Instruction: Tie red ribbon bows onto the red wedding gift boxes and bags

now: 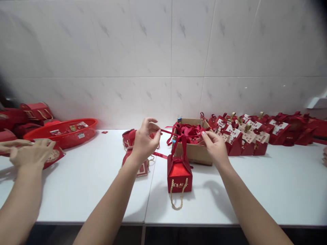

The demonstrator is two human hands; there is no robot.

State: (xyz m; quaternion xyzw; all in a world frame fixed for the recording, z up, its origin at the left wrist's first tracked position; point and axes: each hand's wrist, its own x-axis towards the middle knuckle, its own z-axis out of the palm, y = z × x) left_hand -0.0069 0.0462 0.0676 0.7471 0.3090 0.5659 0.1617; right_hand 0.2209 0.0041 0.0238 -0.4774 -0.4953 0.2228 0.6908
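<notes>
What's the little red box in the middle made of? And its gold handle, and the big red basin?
Little red box: probably stiff card, smooth, with crisp folded edges.
Gold handle: looks like twisted cord, with the rope pattern showing.
Big red basin: likely smooth plastic, judging by its even colour and rounded rim.

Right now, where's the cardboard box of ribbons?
In the head view, the cardboard box stands just right of centre on the white table, behind the nearest red gift box and by the right hand.
</notes>
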